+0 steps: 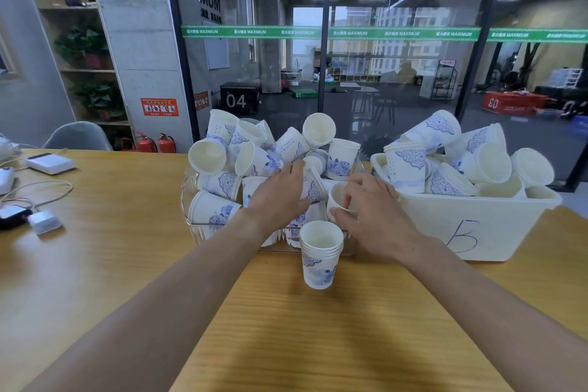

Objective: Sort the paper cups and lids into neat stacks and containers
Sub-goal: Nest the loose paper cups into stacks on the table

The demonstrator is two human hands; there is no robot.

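the right hand (370, 213) curls its fingers and thumb around the rim of a white paper cup with blue print (338, 197), mouth tilted up and toward the viewer, at the near edge of the clear plastic tray (187, 194) heaped with loose cups. the left hand (280, 196) reaches into the same heap, fingers wrapped over a second blue-printed paper cup lying on its side (313, 188); how firmly it holds cannot be told. directly below and nearer the viewer than both hands, just in front of the tray, stands the short stack of nested white paper cups (320, 253), upright on the wooden table (286, 328), mouth open upward, long axis vertical. the right hand's cup looks nearer to it, so it would probably drop in first, once turned base down. to the right sits a white plastic bin marked with a handwritten letter (461, 229), also full of cups.
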